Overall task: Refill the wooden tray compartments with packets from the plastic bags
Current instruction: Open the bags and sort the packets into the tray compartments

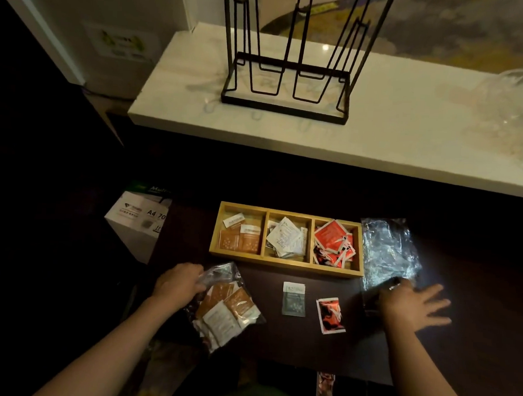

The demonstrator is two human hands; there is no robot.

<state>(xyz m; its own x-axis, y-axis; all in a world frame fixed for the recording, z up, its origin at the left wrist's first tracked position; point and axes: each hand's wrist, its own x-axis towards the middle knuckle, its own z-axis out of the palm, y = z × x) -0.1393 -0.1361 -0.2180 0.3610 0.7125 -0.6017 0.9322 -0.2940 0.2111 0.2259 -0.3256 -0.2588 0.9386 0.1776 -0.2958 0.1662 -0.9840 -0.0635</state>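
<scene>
Dim lighting is noted over a dark bench [473, 345], with a white marble ledge [393, 138] beyond it carrying a black wire rack [286, 78]. A wooden tray [285, 264] with three compartments is seen at centre: orange packets [240, 240] at left, white packets [285, 238] in the middle, red packets [333, 242] at right. Nearer, a grey packet [293, 299] and a red packet [331, 315] lie loose, apart from each other. At near left, a plastic bag of packets [228, 308] is gripped at its top by the left hand [178, 284], fingers closed on the plastic. The right hand [412, 305] is laid flat with fingers spread, touching the near edge of an empty plastic bag [387, 253] just right of the tray. A paper box [138, 218] stands at far left.
</scene>
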